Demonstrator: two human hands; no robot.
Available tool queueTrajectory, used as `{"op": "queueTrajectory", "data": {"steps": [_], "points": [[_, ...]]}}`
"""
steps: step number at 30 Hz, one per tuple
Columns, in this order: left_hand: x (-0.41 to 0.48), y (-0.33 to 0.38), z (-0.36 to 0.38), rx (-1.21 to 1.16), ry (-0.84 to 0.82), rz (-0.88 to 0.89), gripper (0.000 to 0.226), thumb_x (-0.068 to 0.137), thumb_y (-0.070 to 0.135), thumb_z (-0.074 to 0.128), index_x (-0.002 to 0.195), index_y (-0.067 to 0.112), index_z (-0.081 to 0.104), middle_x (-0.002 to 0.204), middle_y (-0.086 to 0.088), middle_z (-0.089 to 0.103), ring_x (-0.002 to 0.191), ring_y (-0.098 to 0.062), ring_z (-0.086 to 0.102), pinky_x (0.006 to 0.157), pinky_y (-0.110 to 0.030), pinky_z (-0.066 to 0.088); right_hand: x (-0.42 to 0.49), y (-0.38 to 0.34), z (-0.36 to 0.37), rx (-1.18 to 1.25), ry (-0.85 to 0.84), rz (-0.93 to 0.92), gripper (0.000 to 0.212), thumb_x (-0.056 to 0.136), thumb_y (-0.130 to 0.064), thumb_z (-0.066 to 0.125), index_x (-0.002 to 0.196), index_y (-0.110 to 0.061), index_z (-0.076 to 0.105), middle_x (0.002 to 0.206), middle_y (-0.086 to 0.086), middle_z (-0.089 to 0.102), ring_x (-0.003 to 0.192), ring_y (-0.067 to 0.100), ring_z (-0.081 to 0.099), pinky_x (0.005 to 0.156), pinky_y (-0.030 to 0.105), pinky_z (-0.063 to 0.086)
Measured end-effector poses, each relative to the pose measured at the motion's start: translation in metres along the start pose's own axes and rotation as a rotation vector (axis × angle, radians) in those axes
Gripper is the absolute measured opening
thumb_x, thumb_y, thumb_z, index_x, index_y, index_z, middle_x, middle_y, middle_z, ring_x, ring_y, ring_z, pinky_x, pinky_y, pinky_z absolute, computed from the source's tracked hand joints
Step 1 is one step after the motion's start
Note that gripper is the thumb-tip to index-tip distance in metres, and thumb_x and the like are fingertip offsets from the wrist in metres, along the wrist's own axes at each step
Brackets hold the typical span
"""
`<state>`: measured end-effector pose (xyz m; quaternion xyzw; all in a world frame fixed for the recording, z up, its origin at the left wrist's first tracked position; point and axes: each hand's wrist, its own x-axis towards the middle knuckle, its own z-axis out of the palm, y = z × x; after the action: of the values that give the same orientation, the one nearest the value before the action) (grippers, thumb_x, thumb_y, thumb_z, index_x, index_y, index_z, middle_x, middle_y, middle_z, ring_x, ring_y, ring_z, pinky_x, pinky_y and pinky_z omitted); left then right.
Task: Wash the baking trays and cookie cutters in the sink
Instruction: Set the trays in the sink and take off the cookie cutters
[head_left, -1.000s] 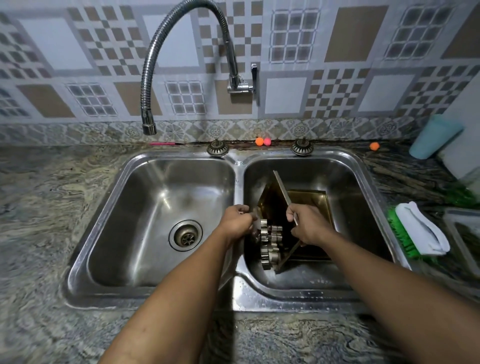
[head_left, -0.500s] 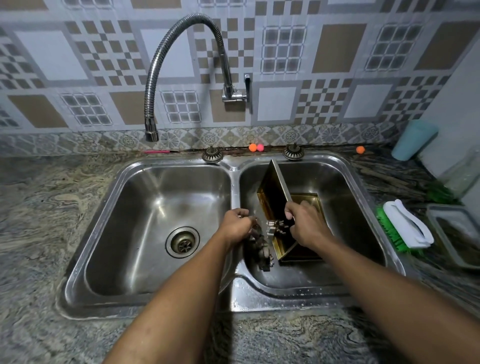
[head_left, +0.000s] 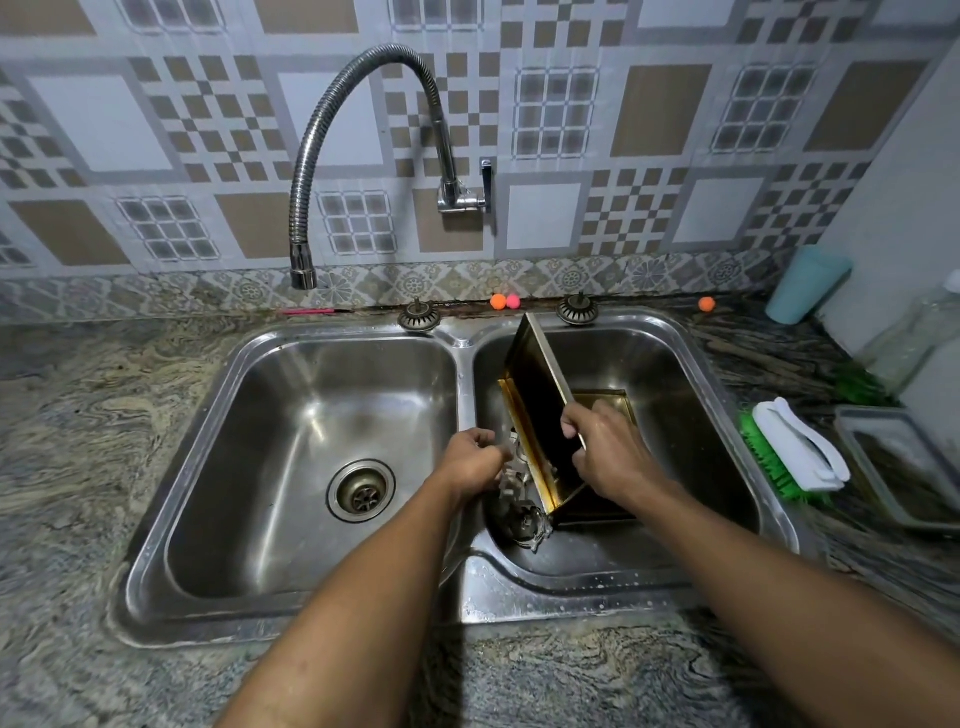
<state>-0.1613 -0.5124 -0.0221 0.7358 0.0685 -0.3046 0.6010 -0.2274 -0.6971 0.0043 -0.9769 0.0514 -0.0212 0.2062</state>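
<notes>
Right hand (head_left: 605, 452): my fingers curl round the upper edge of the tilted tray (head_left: 540, 395), holding it on its side in the right basin of the sink (head_left: 519, 597).
Left hand (head_left: 470, 462): fingers curled against the blurred cookie cutters (head_left: 522, 522) just beside that tray; I cannot tell whether they grip one.
Flat tray (head_left: 608, 402): lies on the basin floor under my right hand.
</notes>
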Motion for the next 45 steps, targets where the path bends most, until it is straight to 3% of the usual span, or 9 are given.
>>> {"op": "queueTrajectory", "data": {"steps": [8,15,19,22,26,29,33,37,45], "points": [[0.011,-0.002,0.002,0.043,-0.002,-0.010,0.025,0.091,0.010,0.067,0.113,0.019,0.057,0.114,-0.016,0.066,0.070,-0.018,0.055,0.067,-0.033,0.048,0.002,0.013,-0.013,0.445,0.063,0.221,0.034,0.080,0.012,0.063,0.086,-0.021,0.056,0.096,0.003,0.058,0.075,0.025,0.067,0.052,0.033,0.060],[0.016,0.005,0.018,0.057,0.029,-0.005,0.083,0.084,0.050,0.069,0.152,0.018,0.035,0.146,-0.007,0.050,0.119,-0.035,0.062,0.095,-0.046,0.056,-0.001,0.046,-0.031,0.695,0.104,0.286,0.034,0.074,0.009,0.070,0.082,-0.022,0.060,0.063,0.000,0.041,0.059,0.015,0.037,0.061,0.030,0.034],[0.019,0.015,0.033,-0.056,0.017,-0.025,0.057,0.094,0.056,0.056,0.137,0.019,0.051,0.123,-0.011,0.066,0.102,-0.037,0.070,0.081,-0.053,0.062,-0.001,0.061,-0.049,0.939,0.067,0.320,0.030,0.081,0.016,0.066,0.089,-0.012,0.059,0.052,-0.011,0.044,0.051,0.006,0.044,0.057,0.027,0.052],[0.019,0.024,0.048,-0.109,0.090,0.017,0.039,0.103,0.047,0.047,0.126,0.017,0.058,0.115,-0.012,0.070,0.101,-0.036,0.071,0.088,-0.054,0.060,0.000,0.074,-0.056,1.078,-0.025,0.377,0.029,0.086,0.015,0.064,0.092,-0.013,0.058,0.057,-0.006,0.046,0.062,0.011,0.056,0.071,0.054,0.062],[0.024,0.026,0.068,-0.108,0.259,0.079,0.034,0.107,0.037,0.041,0.098,0.017,0.067,0.100,-0.015,0.073,0.095,-0.037,0.071,0.084,-0.054,0.061,0.003,0.101,-0.066,0.798,-0.014,0.298,0.017,0.089,-0.014,0.073,0.096,-0.019,0.059,0.067,-0.002,0.052,0.066,0.015,0.057,0.073,0.046,0.060],[0.027,0.021,0.088,-0.110,0.321,0.110,0.032,0.108,0.036,0.041,0.102,0.018,0.066,0.102,-0.016,0.072,0.091,-0.034,0.070,0.080,-0.052,0.061,0.001,0.132,-0.081,0.405,0.303,0.256,0.012,0.090,-0.031,0.068,0.092,-0.029,0.057,0.090,0.001,0.059,0.081,0.020,0.058,0.071,0.032,0.046],[0.024,0.020,0.123,-0.124,0.347,0.172,0.029,0.109,0.031,0.041,0.109,0.015,0.065,0.100,-0.010,0.070,0.094,-0.028,0.068,0.085,-0.047,0.058,-0.010,0.200,-0.102,-0.104,0.438,0.366,0.030,0.086,-0.038,0.063,0.109,-0.021,0.056,0.120,0.017,0.054,0.111,0.038,0.050,0.090,0.043,0.043],[0.025,0.022,0.155,-0.091,0.337,0.176,0.027,0.109,0.032,0.041,0.110,0.014,0.061,0.103,-0.012,0.067,0.097,-0.028,0.065,0.082,-0.041,0.055,-0.019,0.241,-0.100,-0.018,-0.004,0.415,0.036,0.092,-0.046,0.058,0.119,-0.029,0.040,0.126,0.013,0.056,0.111,0.036,0.056,0.081,0.039,0.045],[0.043,0.025,0.177,-0.106,0.324,0.180,0.034,0.096,0.042,0.041,0.103,0.020,0.066,0.103,-0.014,0.072,0.101,-0.034,0.069,0.097,-0.060,0.052,-0.031,0.261,-0.128,0.323,0.226,0.398,0.020,0.099,-0.026,0.053,0.119,-0.026,0.051,0.128,0.008,0.061,0.112,0.034,0.058,0.088,0.040,0.049]]}}
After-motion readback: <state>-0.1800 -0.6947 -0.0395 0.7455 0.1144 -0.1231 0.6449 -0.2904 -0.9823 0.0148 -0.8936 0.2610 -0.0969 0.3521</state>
